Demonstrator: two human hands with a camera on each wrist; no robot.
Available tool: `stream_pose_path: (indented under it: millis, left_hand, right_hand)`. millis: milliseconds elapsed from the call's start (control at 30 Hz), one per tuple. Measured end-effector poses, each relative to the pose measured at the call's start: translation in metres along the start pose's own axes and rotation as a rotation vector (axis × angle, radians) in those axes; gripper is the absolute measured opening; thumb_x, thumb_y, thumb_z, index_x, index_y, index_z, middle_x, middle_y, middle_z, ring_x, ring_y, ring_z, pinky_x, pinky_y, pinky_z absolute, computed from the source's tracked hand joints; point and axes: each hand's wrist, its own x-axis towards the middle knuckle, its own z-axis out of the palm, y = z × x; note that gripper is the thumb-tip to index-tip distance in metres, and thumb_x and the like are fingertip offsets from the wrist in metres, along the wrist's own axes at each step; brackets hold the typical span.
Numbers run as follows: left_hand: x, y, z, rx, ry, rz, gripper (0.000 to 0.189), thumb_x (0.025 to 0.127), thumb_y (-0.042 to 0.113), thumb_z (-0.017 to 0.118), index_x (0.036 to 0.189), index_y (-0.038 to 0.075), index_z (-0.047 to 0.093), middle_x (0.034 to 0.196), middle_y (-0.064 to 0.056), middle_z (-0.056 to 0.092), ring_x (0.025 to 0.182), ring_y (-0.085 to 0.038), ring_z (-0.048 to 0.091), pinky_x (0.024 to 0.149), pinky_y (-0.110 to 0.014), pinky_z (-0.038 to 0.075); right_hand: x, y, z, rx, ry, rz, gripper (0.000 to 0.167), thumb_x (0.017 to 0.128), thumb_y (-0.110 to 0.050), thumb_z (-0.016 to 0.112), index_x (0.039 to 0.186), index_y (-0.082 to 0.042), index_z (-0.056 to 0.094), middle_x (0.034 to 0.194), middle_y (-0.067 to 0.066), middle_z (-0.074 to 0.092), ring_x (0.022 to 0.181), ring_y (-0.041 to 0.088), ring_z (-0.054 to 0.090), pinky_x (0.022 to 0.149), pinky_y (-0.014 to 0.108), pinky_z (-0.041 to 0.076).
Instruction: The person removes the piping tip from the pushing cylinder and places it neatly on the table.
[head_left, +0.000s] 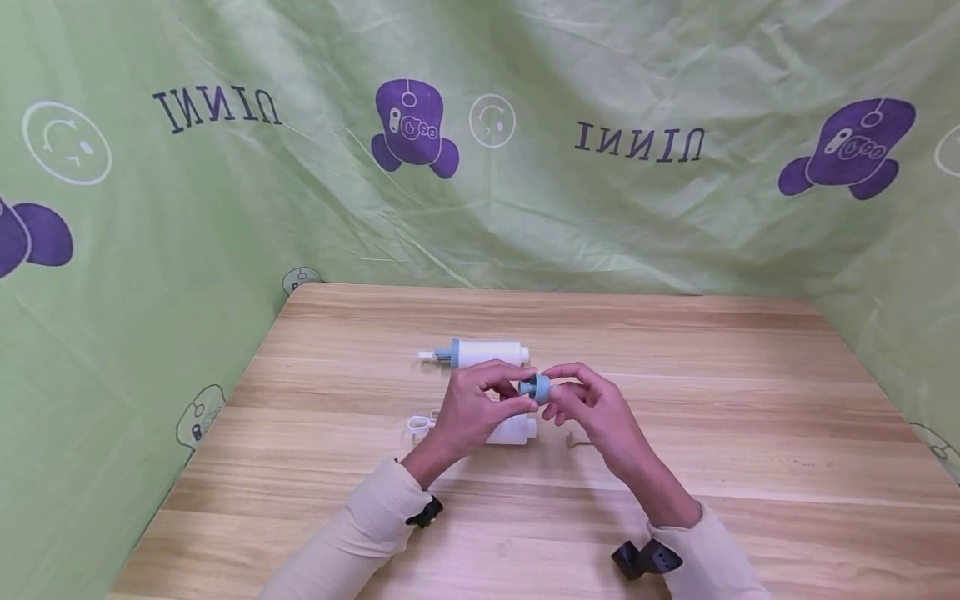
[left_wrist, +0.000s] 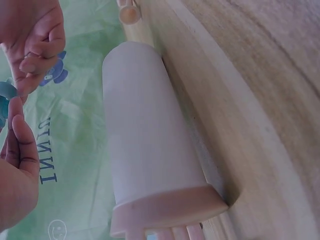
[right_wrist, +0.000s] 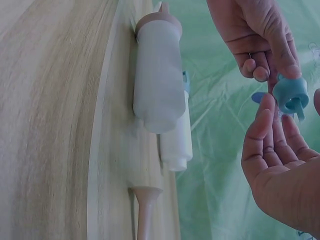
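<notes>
My left hand (head_left: 472, 404) pinches a small teal cap-like piece (head_left: 541, 389) between thumb and fingertips, above the table. Cup-shaped, it has a hollow side and a narrow tab, plain in the right wrist view. My right hand (head_left: 596, 408) is right beside it, fingers loosely extended around its right side; a gap shows at the thumb (right_wrist: 317, 101). Below the hands lies a white bottle (left_wrist: 145, 125) with a beige collar (left_wrist: 170, 207), partly hidden by my left hand in the head view. Behind it lies another white bottle (head_left: 489, 352) with a blue collar (head_left: 454, 353).
A beige stick (right_wrist: 145, 215) with a flared end lies on the table near the bottle's narrow end, mostly behind my right hand in the head view. The wooden table (head_left: 750, 400) meets green printed curtains (head_left: 525, 217) at its back and sides.
</notes>
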Motion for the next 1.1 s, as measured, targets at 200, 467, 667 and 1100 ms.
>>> stream_pose_path:
  millis: [200,467,667,1100]
  left_hand:
    - [-0.0002,0.001,0.0001,0.012,-0.012,0.028,0.034,0.076,0.001,0.085,0.109,-0.002,0.075,0.098,-0.009,0.074,0.068,-0.012,0.066,0.06,-0.04,0.058]
    - [0.0016,0.0017,-0.0012,0.055,-0.002,0.078,0.03,0.077,0.003,0.084,0.106,0.001,0.077,0.095,-0.008,0.071,0.069,-0.013,0.065,0.062,-0.03,0.056]
    - [0.0022,-0.0004,-0.0016,0.088,0.008,0.095,0.029,0.076,0.002,0.086,0.103,0.002,0.076,0.088,-0.006,0.069,0.068,-0.013,0.063,0.062,-0.028,0.055]
    - [0.0044,0.0013,-0.0046,0.157,0.024,0.054,0.031,0.074,0.004,0.088,0.094,0.004,0.065,0.084,-0.005,0.068,0.066,-0.01,0.064,0.059,-0.033,0.055]
  right_hand:
    - [-0.0002,-0.001,0.0036,0.035,-0.015,-0.006,0.028,0.098,-0.01,0.064,0.122,0.003,0.056,0.092,0.019,0.07,0.08,0.02,0.068,0.073,0.028,0.054]
    - [-0.0007,0.0001,0.0031,0.049,0.004,-0.02,0.026,0.099,-0.009,0.063,0.12,0.004,0.056,0.092,0.019,0.069,0.08,0.02,0.065,0.074,0.028,0.054]
    - [-0.0021,-0.0004,0.0028,0.044,0.016,-0.01,0.026,0.099,-0.009,0.063,0.119,0.004,0.056,0.092,0.023,0.067,0.079,0.021,0.064,0.073,0.029,0.053]
    - [-0.0014,0.0002,-0.0018,0.023,0.028,-0.021,0.027,0.097,-0.01,0.065,0.119,0.004,0.057,0.093,0.021,0.068,0.079,0.019,0.065,0.072,0.027,0.053]
